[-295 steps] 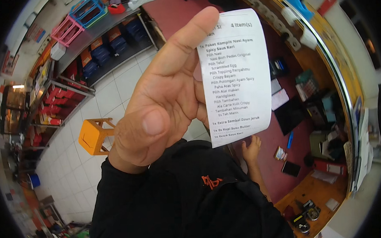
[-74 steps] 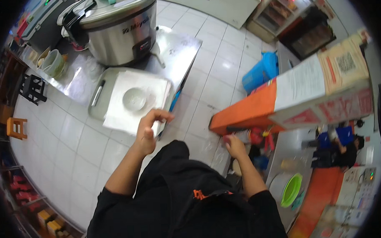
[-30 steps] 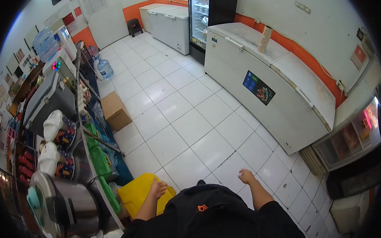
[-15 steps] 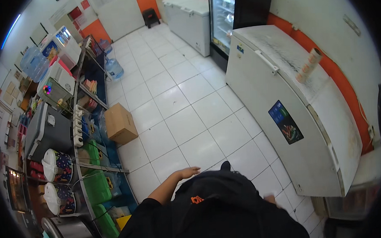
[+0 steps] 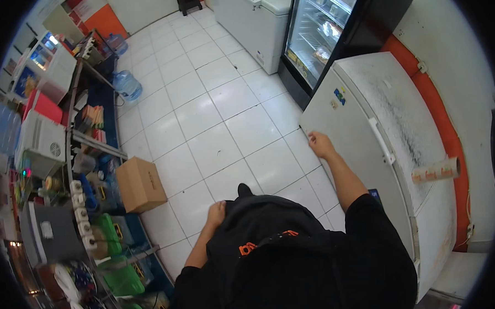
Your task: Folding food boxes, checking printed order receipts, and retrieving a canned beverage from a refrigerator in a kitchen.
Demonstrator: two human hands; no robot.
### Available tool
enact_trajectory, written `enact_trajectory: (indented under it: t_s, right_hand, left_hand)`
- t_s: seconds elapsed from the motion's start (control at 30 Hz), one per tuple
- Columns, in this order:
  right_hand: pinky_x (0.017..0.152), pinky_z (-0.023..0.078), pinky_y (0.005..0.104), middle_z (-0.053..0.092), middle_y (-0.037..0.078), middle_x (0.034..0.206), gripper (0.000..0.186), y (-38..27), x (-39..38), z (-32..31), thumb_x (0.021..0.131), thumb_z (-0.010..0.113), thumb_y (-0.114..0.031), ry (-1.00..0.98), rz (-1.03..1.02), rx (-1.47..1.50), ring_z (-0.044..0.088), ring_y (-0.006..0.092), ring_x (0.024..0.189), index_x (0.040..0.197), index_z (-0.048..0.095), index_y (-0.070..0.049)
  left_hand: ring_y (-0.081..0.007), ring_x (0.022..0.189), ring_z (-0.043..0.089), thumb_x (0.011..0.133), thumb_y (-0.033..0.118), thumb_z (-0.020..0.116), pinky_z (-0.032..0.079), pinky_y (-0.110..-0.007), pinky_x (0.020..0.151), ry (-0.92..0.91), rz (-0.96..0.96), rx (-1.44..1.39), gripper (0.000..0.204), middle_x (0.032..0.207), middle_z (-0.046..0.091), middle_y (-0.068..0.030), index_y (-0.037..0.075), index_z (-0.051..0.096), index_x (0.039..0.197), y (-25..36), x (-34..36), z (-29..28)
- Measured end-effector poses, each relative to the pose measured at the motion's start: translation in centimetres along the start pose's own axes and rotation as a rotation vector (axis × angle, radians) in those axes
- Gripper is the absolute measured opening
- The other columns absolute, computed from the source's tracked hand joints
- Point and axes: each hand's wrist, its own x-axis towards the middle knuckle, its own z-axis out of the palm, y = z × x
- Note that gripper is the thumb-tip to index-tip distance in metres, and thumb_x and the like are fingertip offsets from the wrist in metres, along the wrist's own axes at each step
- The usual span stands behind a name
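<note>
My left hand (image 5: 217, 213) hangs low beside the dark cloth at my front, over the tiled floor. Its fingers look curled in, with nothing visible in them. Out to the front right, my right hand (image 5: 321, 145) is held open with loosely bent fingers and holds nothing. It appears in front of the lower front of a white chest freezer (image 5: 346, 133), and I cannot tell whether it touches it. The freezer's lid is down, with a white handle (image 5: 381, 141) along its front edge. On top lies a partly used roll of printed film or tape (image 5: 436, 171).
A lit glass-door fridge (image 5: 319, 32) and another white chest freezer (image 5: 253, 21) stand farther along the right. On the left, a cardboard box (image 5: 140, 184) sits on the floor beside metal shelving with green bins (image 5: 120, 276). Beyond it stands a water jug (image 5: 127, 85).
I have moved forward, bringing the near freezer and glass-door fridge closer. My right hand has swung forward into plain view. My left hand has swung back, its fingers now curled.
</note>
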Motion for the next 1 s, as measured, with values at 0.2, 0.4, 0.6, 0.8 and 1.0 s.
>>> enact_trajectory:
  t_s: [0.2,0.4,0.6,0.8,1.0]
  right_hand:
    - [0.080,0.050,0.0408,0.066,0.017,0.093,0.030,12.8,4.1,2.1,0.074,0.069,-0.022,0.043,0.250,-0.082,0.063,0.0326,0.090,0.097,0.065,-0.004]
    - [0.070,0.051,0.0346,0.064,0.012,0.081,0.018,19.2,9.7,0.2,0.075,0.061,-0.008,0.648,0.872,0.665,0.062,0.0230,0.074,0.092,0.065,-0.003]
    - [0.068,0.045,0.0316,0.058,0.008,0.077,0.010,6.5,39.9,-16.2,0.086,0.061,-0.011,1.077,0.149,0.389,0.054,0.0195,0.071,0.086,0.061,-0.001]
    - [0.084,0.044,0.0448,0.062,0.014,0.104,0.022,-18.0,59.9,-46.7,0.078,0.057,-0.007,1.275,-0.471,-0.726,0.057,0.0329,0.096,0.099,0.063,-0.005]
    - [0.089,0.044,0.0439,0.059,0.016,0.112,0.043,-24.9,71.0,-57.6,0.084,0.061,-0.026,1.308,-0.122,-1.227,0.057,0.0307,0.105,0.119,0.054,-0.002]
  left_hand:
    - [-0.0440,0.086,0.060,0.097,0.046,0.030,0.047,-0.052,0.078,-0.048,-0.087,0.331,0.059,0.087,0.065,-0.0231,0.002,0.067,0.085,4.2,18.7,-7.6]
    - [-0.0368,0.073,0.063,0.095,0.043,0.045,0.044,-0.044,0.062,0.048,0.199,0.020,0.046,0.078,0.063,-0.0180,0.005,0.067,0.083,1.7,37.9,-8.9]
    - [-0.0361,0.113,0.054,0.096,0.049,0.038,0.041,-0.039,0.095,-0.130,-0.040,-0.137,0.055,0.117,0.058,-0.0264,0.002,0.057,0.118,3.1,60.9,-12.0]
    - [-0.0323,0.112,0.054,0.096,0.047,0.042,0.041,-0.040,0.096,0.065,-0.200,-0.243,0.058,0.117,0.058,-0.0225,-0.004,0.048,0.122,14.3,76.7,-22.4]
    - [-0.0199,0.083,0.055,0.095,0.036,0.053,0.045,-0.034,0.076,-0.052,-0.048,-0.404,0.040,0.090,0.061,-0.0093,-0.001,0.054,0.109,17.8,96.8,-25.4]
